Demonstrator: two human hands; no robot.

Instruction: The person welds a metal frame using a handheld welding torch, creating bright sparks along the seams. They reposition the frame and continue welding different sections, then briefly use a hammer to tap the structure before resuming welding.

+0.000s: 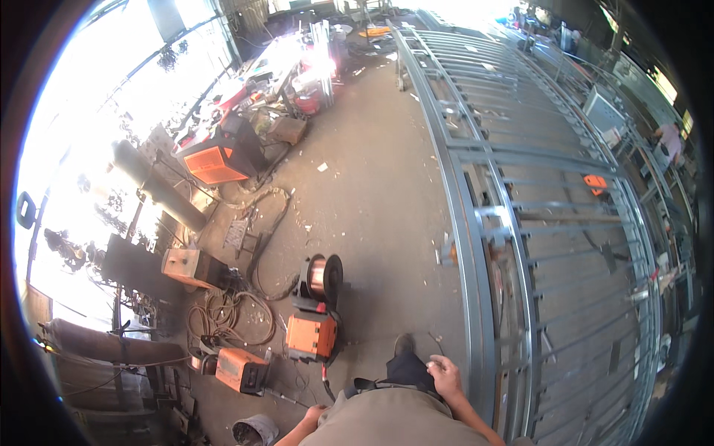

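Note:
My right hand [445,376] is in front of my dark trouser leg, its fingers curled in. Whatever it may hold is too small to make out. Beside it runs the near rail of a long grey steel frame [462,256]; the hand appears apart from it. Low at my left side is my left hand [314,416], partly hidden by my shirt, so its fingers do not show clearly. The nearest thing to it is an orange wire feeder [311,334] on the floor, with a spool of copper-coloured wire [323,276] beyond.
Orange machines [242,369] and coiled cables [227,316] lie to the left. A gas cylinder [158,184] leans at the far left, near a cluttered bench [290,93]. A bucket [255,430] stands at lower left. Another person [671,143] is at far right.

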